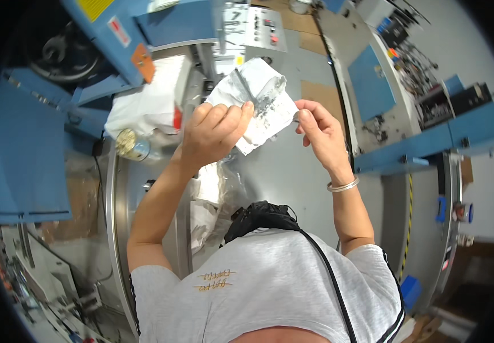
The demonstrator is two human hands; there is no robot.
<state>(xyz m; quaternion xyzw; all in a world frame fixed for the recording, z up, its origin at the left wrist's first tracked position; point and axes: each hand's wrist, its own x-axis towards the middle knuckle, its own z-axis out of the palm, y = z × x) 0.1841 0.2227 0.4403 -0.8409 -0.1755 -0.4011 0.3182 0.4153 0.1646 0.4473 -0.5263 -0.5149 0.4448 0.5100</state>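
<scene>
A white sheet [270, 122], cloth or paper, with grey smudges and crumbs on it, is spread in front of me at chest height. My left hand [217, 130] has its fingers closed over the sheet's near left part. Across the sheet's upper part lies a dark grey strip [244, 84]; whether it is a fold, a stain or a separate piece I cannot tell. At the sheet's right edge my right hand [322, 134] holds thumb and forefinger pinched. A small dark bit shows by those fingertips, too small to name.
Blue machines [178, 26] stand at the far left, beside a white-covered stack [144, 100] and a jar [129, 144]. A control box [265, 30] with buttons is ahead. White bundles [205, 194] in clear plastic lie near my left forearm. A blue-fronted bench [413, 154] runs along the right.
</scene>
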